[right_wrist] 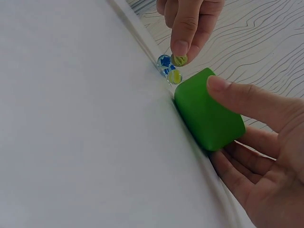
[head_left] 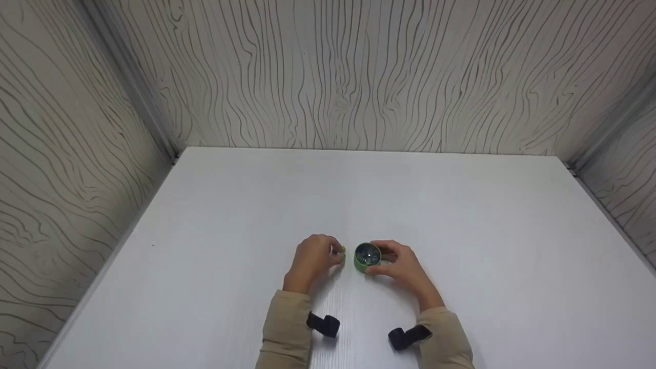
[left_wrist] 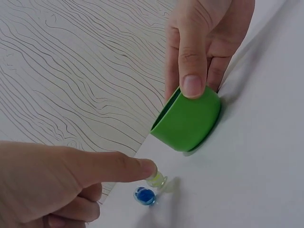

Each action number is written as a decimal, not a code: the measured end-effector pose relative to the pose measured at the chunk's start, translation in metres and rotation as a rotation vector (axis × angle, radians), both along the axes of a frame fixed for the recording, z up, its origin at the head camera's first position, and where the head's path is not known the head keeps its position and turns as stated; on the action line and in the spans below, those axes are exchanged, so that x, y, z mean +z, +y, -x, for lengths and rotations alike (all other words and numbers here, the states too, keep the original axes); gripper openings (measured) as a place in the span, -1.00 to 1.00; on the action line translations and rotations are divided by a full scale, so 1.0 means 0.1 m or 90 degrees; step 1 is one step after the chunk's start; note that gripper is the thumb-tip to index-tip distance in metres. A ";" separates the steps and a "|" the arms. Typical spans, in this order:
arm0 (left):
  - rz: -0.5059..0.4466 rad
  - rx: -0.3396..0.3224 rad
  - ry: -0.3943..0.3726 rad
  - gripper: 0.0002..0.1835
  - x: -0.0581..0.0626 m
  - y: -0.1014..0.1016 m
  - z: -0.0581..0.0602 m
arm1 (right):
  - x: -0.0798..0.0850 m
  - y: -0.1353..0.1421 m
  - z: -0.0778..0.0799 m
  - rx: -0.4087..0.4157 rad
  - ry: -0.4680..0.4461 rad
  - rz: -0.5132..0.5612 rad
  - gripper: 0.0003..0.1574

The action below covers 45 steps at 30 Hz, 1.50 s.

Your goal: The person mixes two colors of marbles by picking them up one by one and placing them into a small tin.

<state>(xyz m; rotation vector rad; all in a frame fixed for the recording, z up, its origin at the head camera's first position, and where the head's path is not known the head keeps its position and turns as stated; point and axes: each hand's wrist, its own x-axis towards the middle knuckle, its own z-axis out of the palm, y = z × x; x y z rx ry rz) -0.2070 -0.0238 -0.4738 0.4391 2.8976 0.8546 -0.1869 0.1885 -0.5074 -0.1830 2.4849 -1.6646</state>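
Observation:
My right hand (head_left: pixel 405 266) grips a small green cup (right_wrist: pixel 206 111), thumb on one side and fingers on the other. The cup stands upright on the white table; shiny things glint in its dark inside, too small to tell apart. To the left of it, my left hand (head_left: pixel 313 256) pinches a yellow-green glass marble (right_wrist: pixel 179 60) between thumb and finger. Just below those fingertips, a clear marble with a yellow swirl (right_wrist: pixel 175 77) and a clear marble with blue inside (right_wrist: pixel 164 61) sit close together. More blue shows between them, partly hidden.
The white tabletop (head_left: pixel 246 205) spreads around both hands. Walls with a wavy wood-grain pattern (head_left: pixel 338 77) rise behind it and at both sides. A black strap with a small camera (head_left: pixel 330 326) sits on the left wrist, another camera (head_left: pixel 397 339) on the right.

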 end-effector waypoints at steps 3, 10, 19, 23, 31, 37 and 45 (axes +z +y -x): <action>0.002 -0.001 0.000 -0.84 0.01 0.00 0.00 | 0.01 0.00 0.00 -0.001 0.000 -0.004 -0.15; -0.001 0.001 -0.006 -0.83 0.03 0.01 0.00 | 0.00 0.00 -0.01 0.000 0.007 -0.008 -0.16; -0.008 0.000 -0.011 -0.83 0.06 0.01 0.00 | -0.01 0.01 0.00 0.018 0.030 -0.013 -0.15; -0.016 0.000 -0.016 -0.82 0.07 0.01 0.00 | -0.03 0.02 0.00 0.014 0.026 -0.014 -0.15; -0.025 0.010 -0.021 -0.82 0.10 0.03 -0.01 | -0.03 0.01 0.00 0.010 0.027 -0.015 -0.17; -0.024 0.007 -0.018 -0.82 0.13 0.05 -0.02 | -0.02 0.01 0.00 0.007 0.020 -0.011 -0.17; -0.027 -0.006 0.014 -0.82 0.14 0.08 -0.03 | -0.02 0.01 0.01 0.011 0.026 -0.007 -0.16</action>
